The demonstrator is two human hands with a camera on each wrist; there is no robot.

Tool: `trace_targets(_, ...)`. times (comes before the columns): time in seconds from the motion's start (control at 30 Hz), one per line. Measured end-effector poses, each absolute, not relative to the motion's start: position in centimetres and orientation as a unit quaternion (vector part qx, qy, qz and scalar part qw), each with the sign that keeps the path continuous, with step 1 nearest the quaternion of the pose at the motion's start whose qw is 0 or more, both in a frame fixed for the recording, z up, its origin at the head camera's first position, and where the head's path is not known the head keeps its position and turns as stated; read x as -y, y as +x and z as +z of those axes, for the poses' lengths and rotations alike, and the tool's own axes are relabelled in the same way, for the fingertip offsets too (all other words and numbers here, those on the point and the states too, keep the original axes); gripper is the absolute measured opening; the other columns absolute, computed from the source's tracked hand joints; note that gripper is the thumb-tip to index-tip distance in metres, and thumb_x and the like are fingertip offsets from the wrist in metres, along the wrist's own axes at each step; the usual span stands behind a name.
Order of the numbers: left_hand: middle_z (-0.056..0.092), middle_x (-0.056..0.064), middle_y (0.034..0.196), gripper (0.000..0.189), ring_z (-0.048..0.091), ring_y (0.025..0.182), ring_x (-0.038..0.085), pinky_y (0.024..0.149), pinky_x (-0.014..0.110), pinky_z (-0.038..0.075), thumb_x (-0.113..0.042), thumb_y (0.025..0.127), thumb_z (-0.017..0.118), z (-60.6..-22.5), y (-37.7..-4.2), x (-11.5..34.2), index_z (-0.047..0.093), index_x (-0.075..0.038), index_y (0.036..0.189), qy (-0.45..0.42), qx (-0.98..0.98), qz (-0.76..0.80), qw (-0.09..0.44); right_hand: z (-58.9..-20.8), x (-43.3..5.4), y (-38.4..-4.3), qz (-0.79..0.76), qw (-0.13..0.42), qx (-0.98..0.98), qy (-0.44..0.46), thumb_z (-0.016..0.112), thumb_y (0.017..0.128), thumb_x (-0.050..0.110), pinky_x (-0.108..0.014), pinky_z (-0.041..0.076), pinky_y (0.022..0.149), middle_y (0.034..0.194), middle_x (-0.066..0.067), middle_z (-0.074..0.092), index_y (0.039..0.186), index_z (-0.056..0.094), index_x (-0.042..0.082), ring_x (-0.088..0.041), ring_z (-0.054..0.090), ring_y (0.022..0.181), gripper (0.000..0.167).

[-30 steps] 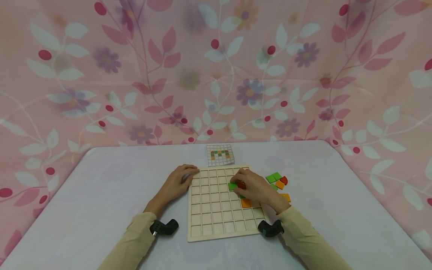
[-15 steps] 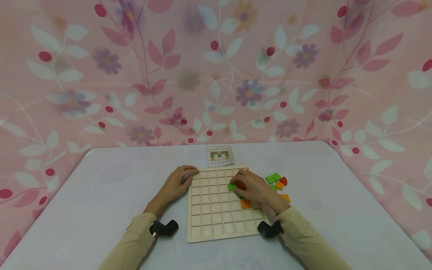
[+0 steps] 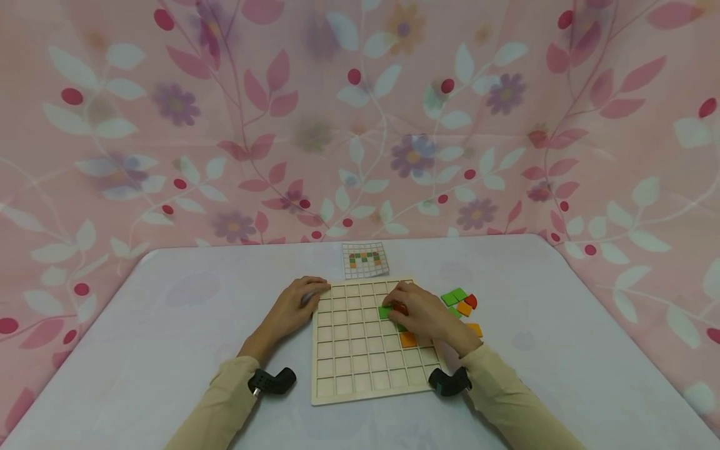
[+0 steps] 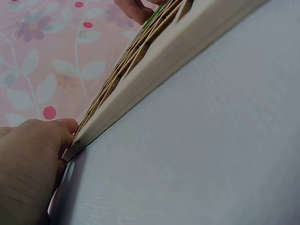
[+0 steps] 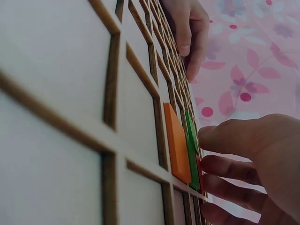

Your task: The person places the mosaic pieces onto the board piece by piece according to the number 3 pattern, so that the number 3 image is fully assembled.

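Observation:
A pale wooden grid board (image 3: 360, 362) lies on the table with raised square cells. At its far left corner, my left hand (image 3: 295, 306) holds the edge, thumb along the side and a finger over the top. My right hand (image 3: 424, 312) reaches over the board's right half. Its thumb and fingertips pinch a green square tile (image 3: 385, 312). Close under that hand are a red tile (image 3: 400, 309), a second green tile (image 3: 401, 327) partly covered, and an orange tile (image 3: 408, 339) in a cell. The right wrist view shows the orange tile (image 5: 176, 143) beside green ones.
Behind the board lies a paper card (image 3: 364, 261) printed with a coloured grid pattern. Right of the board are loose green tiles (image 3: 454, 296), a red rounded piece (image 3: 471, 301) and orange tiles (image 3: 464, 309). A floral cloth (image 3: 360, 125) hangs behind the table.

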State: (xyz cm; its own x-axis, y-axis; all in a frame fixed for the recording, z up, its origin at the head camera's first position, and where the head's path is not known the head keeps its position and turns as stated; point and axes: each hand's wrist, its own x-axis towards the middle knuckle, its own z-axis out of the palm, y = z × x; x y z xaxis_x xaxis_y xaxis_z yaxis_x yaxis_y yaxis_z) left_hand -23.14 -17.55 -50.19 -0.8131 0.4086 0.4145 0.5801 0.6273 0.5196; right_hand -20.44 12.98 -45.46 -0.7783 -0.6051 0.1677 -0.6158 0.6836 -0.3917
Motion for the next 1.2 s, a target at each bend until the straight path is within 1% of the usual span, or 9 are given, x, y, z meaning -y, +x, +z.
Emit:
trace_targets(0.23,0.061,0.008,0.122,0.028,0.054,0.116,0.029,0.097,0.048,0.044,-0.005,0.091,0.059,-50.3,-23.1,17.7,0.066,-0.010,0.118,-0.276,0.893,-0.332,0.129,-45.2,-13.3,-20.7,0.219,0.025,0.916,0.334,0.063,0.091,0.020,-0.026,0.049,0.072,0.101,-0.001,0.062,0.106,0.069,0.011,-0.013,0.057,0.087,0.018)
trace_targets(0.43,0.061,0.008,0.122,0.028,0.055,0.116,0.028,0.097,0.048,0.044,-0.005,0.091,0.059,-50.3,-23.2,17.4,0.066,-0.009,0.118,-0.277,0.891,-0.335,0.132,-44.7,-14.2,-20.9,0.248,0.007,0.919,0.305,0.061,0.093,0.021,-0.028,0.050,0.076,0.102,0.001,0.061,0.108,0.068,0.012,-0.014,0.058,0.092,0.019)
trace_targets(0.63,0.061,0.008,0.122,0.028,0.055,0.116,0.028,0.097,0.048,0.044,-0.005,0.091,0.060,-50.2,-23.2,17.4,0.067,-0.010,0.117,-0.280,0.890,-0.335,0.130,-43.9,-15.4,-20.9,0.268,0.013,0.920,0.286,0.062,0.092,0.020,-0.034,0.050,0.078,0.100,0.003,0.061,0.109,0.066,0.009,-0.013,0.058,0.091,0.021)
trace_targets(0.77,0.061,0.008,0.121,0.028,0.055,0.114,0.028,0.096,0.048,0.045,-0.004,0.091,0.060,-50.2,-23.3,17.5,0.066,-0.009,0.117,-0.278,0.891,-0.332,0.134,-43.5,-16.0,-21.2,0.268,0.023,0.920,0.285,0.062,0.092,0.019,-0.037,0.051,0.081,0.100,0.002,0.062,0.110,0.066,0.007,-0.014,0.059,0.090,0.022)
trace_targets(0.87,0.061,0.008,0.121,0.028,0.056,0.114,0.028,0.095,0.048,0.045,-0.004,0.091,0.060,-50.3,-23.4,17.6,0.066,-0.009,0.118,-0.278,0.891,-0.331,0.137,-43.2,-16.6,-21.5,0.267,0.029,0.920,0.286,0.062,0.091,0.017,-0.038,0.052,0.080,0.099,0.000,0.063,0.109,0.066,0.006,-0.015,0.059,0.088,0.021)
trace_targets(0.97,0.061,0.008,0.122,0.028,0.055,0.114,0.028,0.095,0.048,0.045,-0.005,0.091,0.060,-50.3,-23.4,17.6,0.066,-0.009,0.118,-0.278,0.892,-0.331,0.135,-42.9,-17.4,-21.6,0.272,0.027,0.920,0.279,0.062,0.091,0.015,-0.038,0.053,0.078,0.099,-0.001,0.064,0.108,0.066,0.005,-0.016,0.060,0.087,0.020)
trace_targets(1.2,0.061,0.009,0.121,0.027,0.055,0.116,0.029,0.097,0.048,0.044,-0.005,0.091,0.059,-50.3,-23.3,17.6,0.067,-0.009,0.117,-0.277,0.891,-0.334,0.132,-42.1,-19.7,-21.5,0.282,-0.018,0.931,0.233,0.060,0.092,0.017,-0.030,0.051,0.074,0.096,-0.003,0.064,0.108,0.065,0.004,-0.017,0.059,0.085,0.021)
